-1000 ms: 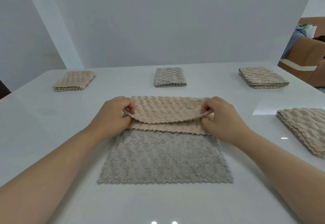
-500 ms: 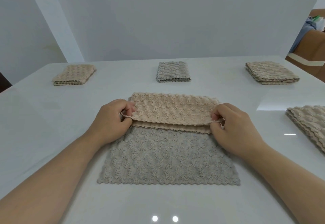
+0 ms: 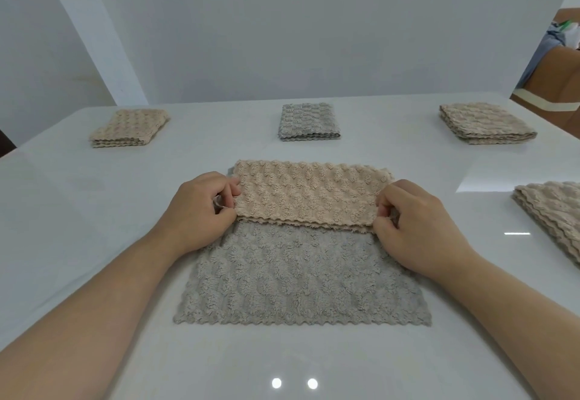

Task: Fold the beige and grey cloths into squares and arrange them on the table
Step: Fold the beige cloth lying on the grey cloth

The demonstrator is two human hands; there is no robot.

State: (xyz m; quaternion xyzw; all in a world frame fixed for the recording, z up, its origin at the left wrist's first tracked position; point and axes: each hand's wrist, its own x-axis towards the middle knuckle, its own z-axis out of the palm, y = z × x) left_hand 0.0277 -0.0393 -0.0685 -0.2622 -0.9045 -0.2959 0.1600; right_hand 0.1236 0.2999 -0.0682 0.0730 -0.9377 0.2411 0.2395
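Note:
A two-sided cloth (image 3: 301, 277) lies flat on the white table (image 3: 94, 211), grey side up. Its far part is turned over toward me, showing a beige band (image 3: 310, 194). My left hand (image 3: 197, 211) pinches the left end of that beige band. My right hand (image 3: 417, 224) pinches its right end. Both hands rest low on the cloth. Folded squares sit along the far edge: a beige one (image 3: 130, 128) at left, a grey one (image 3: 307, 121) in the middle, a beige one (image 3: 485, 123) at right.
A stack of beige cloths (image 3: 554, 211) lies at the table's right edge. A white wall stands behind the table. Brown furniture with clothes on it (image 3: 555, 63) shows at the far right.
The beige flap was held slightly raised; now it lies flatter on the grey cloth. Both hands have come a little nearer to me with its corners.

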